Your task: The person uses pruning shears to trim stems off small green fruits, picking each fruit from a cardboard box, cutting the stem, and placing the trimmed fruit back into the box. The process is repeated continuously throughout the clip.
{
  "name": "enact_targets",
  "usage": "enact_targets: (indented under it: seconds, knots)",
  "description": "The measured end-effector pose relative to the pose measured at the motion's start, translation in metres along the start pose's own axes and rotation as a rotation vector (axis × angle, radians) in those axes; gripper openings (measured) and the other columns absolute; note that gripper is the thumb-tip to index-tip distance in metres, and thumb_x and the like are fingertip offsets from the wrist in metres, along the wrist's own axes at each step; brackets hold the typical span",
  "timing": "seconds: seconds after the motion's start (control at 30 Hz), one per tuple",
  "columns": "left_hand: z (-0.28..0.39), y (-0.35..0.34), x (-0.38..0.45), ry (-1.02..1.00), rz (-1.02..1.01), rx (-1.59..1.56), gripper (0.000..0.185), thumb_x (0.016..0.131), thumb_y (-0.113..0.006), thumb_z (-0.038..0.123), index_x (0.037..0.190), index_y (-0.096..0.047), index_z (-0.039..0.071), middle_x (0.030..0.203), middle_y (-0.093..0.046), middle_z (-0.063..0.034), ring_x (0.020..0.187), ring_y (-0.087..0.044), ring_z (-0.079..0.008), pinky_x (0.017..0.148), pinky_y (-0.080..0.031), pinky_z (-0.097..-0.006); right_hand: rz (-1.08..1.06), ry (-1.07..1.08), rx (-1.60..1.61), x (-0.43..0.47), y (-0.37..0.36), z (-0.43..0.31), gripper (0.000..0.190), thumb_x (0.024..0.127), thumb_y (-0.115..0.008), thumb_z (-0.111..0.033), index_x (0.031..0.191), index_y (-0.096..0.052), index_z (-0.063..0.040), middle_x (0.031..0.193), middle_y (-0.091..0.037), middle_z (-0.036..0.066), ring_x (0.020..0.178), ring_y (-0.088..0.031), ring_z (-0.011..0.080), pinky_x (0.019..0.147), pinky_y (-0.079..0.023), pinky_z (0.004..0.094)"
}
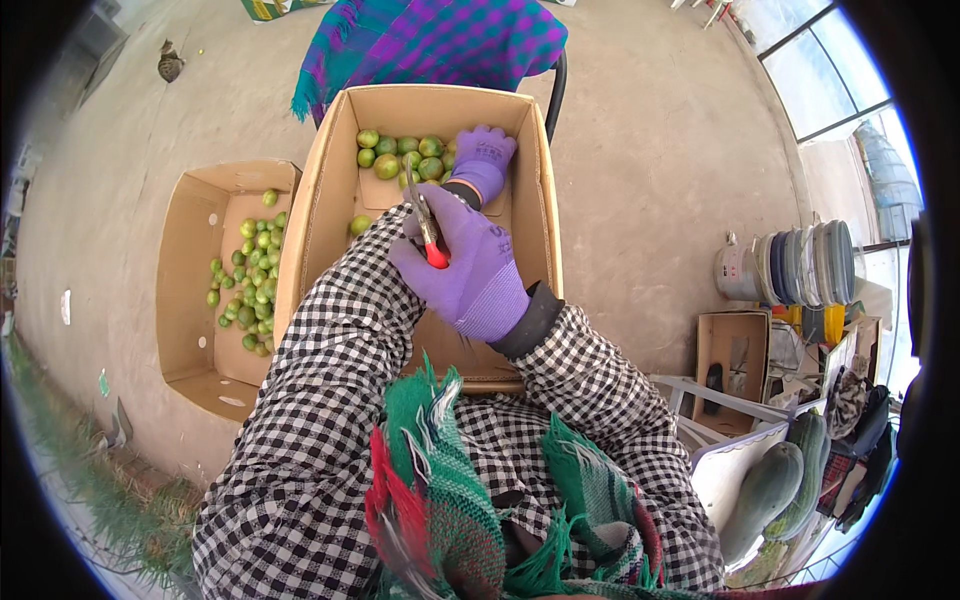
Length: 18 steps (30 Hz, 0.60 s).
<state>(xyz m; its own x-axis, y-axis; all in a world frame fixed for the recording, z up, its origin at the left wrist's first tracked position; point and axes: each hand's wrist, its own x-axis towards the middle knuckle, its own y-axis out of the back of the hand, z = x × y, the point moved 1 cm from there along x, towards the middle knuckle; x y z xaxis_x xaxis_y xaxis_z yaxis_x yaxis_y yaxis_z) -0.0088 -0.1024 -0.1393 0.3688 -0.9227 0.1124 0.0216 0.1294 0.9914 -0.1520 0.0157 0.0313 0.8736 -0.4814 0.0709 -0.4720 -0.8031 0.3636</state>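
Note:
A deep cardboard box (442,334) stands in front of me, with rows of green-yellow citrus fruits (386,166) at its far end. My left hand (484,154), in a purple glove, reaches palm down to the right end of these rows. Its palm side and whatever lies under it are hidden. Nearer to me, my right hand (469,262), also gloved in purple, grips a small pair of snips (433,247) with a red handle. The blades point away from me, over the left forearm. One fruit (361,225) lies apart by the box's left wall.
On the floor to the left, a second cardboard box (191,277) holds many loose small green fruits (259,277). A chair draped with a checked cloth (435,45) stands beyond. Stacked buckets (787,262) and large green gourds (761,487) lie right. A cat (170,61) sits far left.

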Motion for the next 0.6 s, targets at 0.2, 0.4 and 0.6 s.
enact_targets:
  seconds: [0.2,0.4,0.6]
  knots:
    - [-0.006,0.002,-0.001,0.114,-0.093,0.079,0.025,0.097,-0.062,0.016,0.117,-0.073,0.027,0.120,-0.067,-0.0039,0.120,-0.063,-0.0285,0.097,-0.049,-0.0452,0.045,0.043,0.025,-0.002,-0.002,0.008,0.058,0.088,-0.076,-0.029,0.134,-0.059,0.000,0.104,-0.072,0.025,0.097,-0.073,0.0396,0.087,-0.058,0.0461]
    - [-0.012,0.004,-0.007,0.022,-0.086,-0.015,0.025,0.095,-0.066,0.019,0.119,-0.072,0.025,0.125,-0.068,-0.0061,0.120,-0.065,-0.0286,0.098,-0.050,-0.0475,0.006,-0.018,0.004,0.002,0.001,0.004,0.059,0.088,-0.075,-0.029,0.135,-0.058,0.002,0.105,-0.072,0.026,0.099,-0.072,0.0409,0.089,-0.058,0.0460]
    - [-0.019,-0.004,-0.005,0.046,-0.183,-0.070,0.026,0.097,-0.066,0.026,0.122,-0.071,0.022,0.127,-0.068,-0.0091,0.121,-0.065,-0.0293,0.099,-0.052,-0.0475,0.016,-0.004,-0.037,0.001,0.002,0.001,0.058,0.088,-0.075,-0.030,0.134,-0.059,0.001,0.104,-0.073,0.025,0.098,-0.073,0.0399,0.089,-0.058,0.0457]
